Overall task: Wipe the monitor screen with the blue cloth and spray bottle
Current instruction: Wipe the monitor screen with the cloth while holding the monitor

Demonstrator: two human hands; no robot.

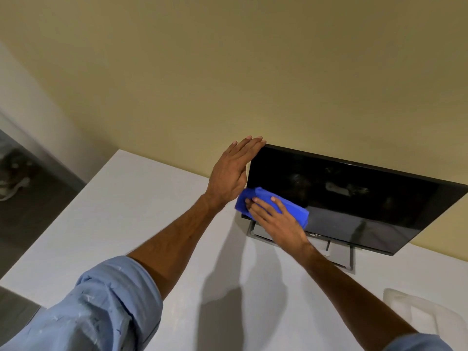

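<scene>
Flat-palmed, the right hand (276, 219) presses the blue cloth (273, 202) against the lower left corner of the monitor screen (354, 198), fingers spread over the folded fabric rather than curled round it; nothing is pinched, the cloth is simply pinned between palm and glass. The left hand (233, 173) is open too, fingers together and laid along the monitor's upper left edge, apparently bracing it; it holds nothing.

The monitor stands on its stand (350, 259) on a white table (152, 211), back to a yellowish wall (228, 72), and its long axis runs from the hands away to the right. That is what the next stroke turns on: nearly all the dark screen lies to the right of the cloth, so the wiping should travel rightward along that axis. The right hand is the nearer one to that unwiped stretch and already carries the cloth, while the left is best left steadying the far corner.

No spray bottle is in view, so I cannot tell whether the screen has been sprayed. Something pale and soft (425, 315) lies at the table's right edge. The wiping looks to be in hand, with most of the screen yet to cover.
</scene>
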